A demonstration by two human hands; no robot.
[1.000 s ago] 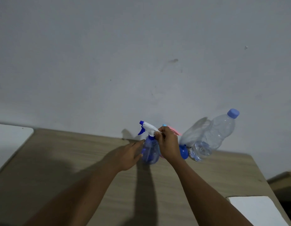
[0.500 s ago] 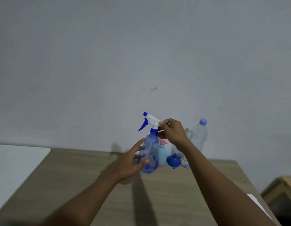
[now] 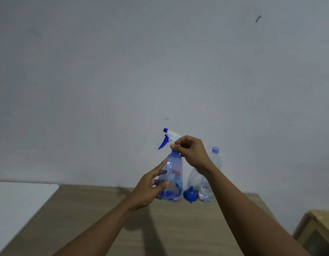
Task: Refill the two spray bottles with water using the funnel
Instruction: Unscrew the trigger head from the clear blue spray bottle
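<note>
A translucent blue plastic spray bottle (image 3: 172, 179) with a white-and-blue trigger head (image 3: 169, 137) is held upright above the far part of the wooden table (image 3: 86, 218). Its body is clasped by the left hand (image 3: 150, 189); the head's neck is pinched by the right hand (image 3: 192, 151). A small blue funnel (image 3: 190, 195) and a clear plastic water bottle (image 3: 209, 179) are seen just right, against the wall.
</note>
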